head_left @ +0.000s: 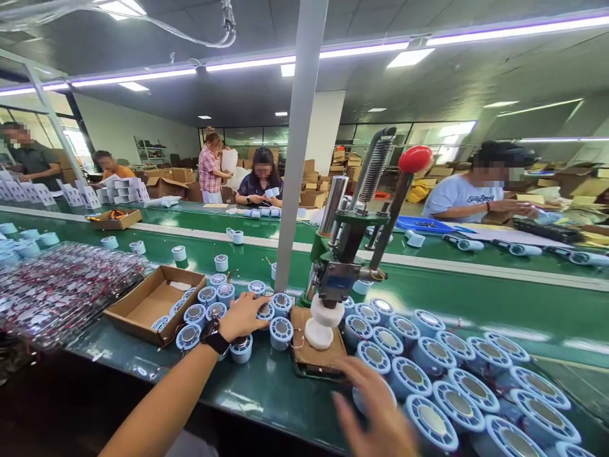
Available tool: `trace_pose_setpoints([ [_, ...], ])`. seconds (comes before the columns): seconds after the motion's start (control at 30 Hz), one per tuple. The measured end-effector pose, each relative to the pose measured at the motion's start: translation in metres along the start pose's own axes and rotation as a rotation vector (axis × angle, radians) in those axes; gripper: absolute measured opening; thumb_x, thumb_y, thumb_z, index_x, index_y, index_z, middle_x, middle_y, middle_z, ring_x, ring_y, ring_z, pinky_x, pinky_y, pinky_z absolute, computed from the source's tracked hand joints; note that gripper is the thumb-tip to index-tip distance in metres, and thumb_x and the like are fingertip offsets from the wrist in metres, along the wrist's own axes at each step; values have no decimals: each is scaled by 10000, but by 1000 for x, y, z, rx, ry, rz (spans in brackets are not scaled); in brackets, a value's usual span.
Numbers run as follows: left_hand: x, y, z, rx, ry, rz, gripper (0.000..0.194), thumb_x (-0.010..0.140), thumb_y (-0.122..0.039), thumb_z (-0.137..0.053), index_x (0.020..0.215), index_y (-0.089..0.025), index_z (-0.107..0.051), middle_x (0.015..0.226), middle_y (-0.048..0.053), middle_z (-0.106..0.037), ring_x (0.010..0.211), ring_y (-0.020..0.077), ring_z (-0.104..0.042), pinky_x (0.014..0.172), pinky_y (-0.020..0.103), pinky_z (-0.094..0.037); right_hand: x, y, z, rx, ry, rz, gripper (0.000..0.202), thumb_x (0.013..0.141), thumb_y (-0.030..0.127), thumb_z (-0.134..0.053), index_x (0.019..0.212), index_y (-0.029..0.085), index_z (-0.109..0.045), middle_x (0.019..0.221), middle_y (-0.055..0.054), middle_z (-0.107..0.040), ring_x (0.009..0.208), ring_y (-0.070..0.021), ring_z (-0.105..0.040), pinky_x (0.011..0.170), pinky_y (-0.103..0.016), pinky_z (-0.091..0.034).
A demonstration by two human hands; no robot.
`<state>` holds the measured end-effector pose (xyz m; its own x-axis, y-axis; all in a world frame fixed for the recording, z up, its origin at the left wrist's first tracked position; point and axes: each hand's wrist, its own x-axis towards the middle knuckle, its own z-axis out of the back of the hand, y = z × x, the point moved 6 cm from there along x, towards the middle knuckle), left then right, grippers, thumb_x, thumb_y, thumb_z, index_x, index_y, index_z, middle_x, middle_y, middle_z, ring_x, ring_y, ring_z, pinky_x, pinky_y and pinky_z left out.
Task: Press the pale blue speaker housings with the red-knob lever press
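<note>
My left hand [243, 316], with a dark watch on the wrist, has its thumb and fingers around a light-blue round housing [265, 311] in the left group. Beside it stands another blue housing [281, 331] with a slotted rim and a grey disc on top. My right hand [378, 409] is slightly blurred, with thumb and fingers apart and nothing in them. It hovers at the near edge of the right group, partly covering a blue housing [361, 400]. Between my hands is a hand press [337, 279], its white pressing head above a white round pad [318, 334] on a cardboard-topped base.
An open cardboard box [136, 311] holds blue rings. Left of it lies a heap of wired parts [66, 285]. A grey post [299, 146] rises behind the press. Many blue housings [457, 403] crowd the bench on the right. Several people work across the green conveyor [476, 285].
</note>
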<state>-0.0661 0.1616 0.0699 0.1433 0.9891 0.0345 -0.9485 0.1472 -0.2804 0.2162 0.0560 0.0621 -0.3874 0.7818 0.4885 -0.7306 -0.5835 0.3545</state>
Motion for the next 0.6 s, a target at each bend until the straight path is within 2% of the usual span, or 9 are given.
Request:
trace_pose_setpoints([
  [0.07,2,0,-1,5,-11,20,592,811,-353,-660,1388,-305,-537,1287,123,-604,1237,367,-524,954,520,-494,40,53,-53,-44,138,0,563,905,143,-495,1454,267,-467,1480,-129,-462,1398,-336,-428,1131,-519,-419],
  [0.13,2,1,1,16,-24,16,567,825,-289,-627,1385,-259,-541,1304,140,-602,1238,345,-537,978,494,-490,78,82,-91,-141,287,-66,661,868,65,-487,1501,242,-425,1539,-171,-389,1451,-380,-340,1150,-567,-361],
  [0.17,3,1,4,20,-29,5,553,824,-245,-613,1374,-237,-550,1310,140,-607,1243,321,-546,1004,466,-482,93,88,-101,-176,329,-101,673,871,44,-463,1514,234,-409,1539,-195,-384,1449,-394,-338,1133,-588,-364],
  [0.27,2,6,13,25,-32,-33,582,771,-133,-608,1346,-208,-569,1334,112,-624,1248,240,-579,1073,352,-446,122,90,-112,-187,344,-132,656,899,46,-438,1524,242,-394,1492,-232,-439,1350,-385,-475,1047,-578,-438],
  [0.43,-3,23,20,21,-39,-9,704,688,-32,-525,1383,-147,-525,1352,131,-635,1252,223,-604,1092,328,-446,141,86,-120,-167,334,-103,942,772,197,-736,1574,300,-251,1564,-247,-315,1274,-397,-544,939,-507,-520],
  [0.5,-5,28,19,14,-43,-3,741,673,-21,-498,1408,-118,-491,1413,149,-591,1307,225,-567,1113,330,-431,150,87,-124,-169,359,-90,941,758,244,-760,1565,302,-279,1575,-250,-293,1199,-406,-601,886,-502,-542],
  [0.6,-9,32,18,6,-57,-16,795,676,-19,-467,1464,-107,-412,1492,148,-514,1359,213,-521,1112,321,-440,161,88,-130,-170,398,-62,808,770,306,-751,1503,284,-412,1572,-246,-303,1096,-393,-666,872,-501,-545],
])
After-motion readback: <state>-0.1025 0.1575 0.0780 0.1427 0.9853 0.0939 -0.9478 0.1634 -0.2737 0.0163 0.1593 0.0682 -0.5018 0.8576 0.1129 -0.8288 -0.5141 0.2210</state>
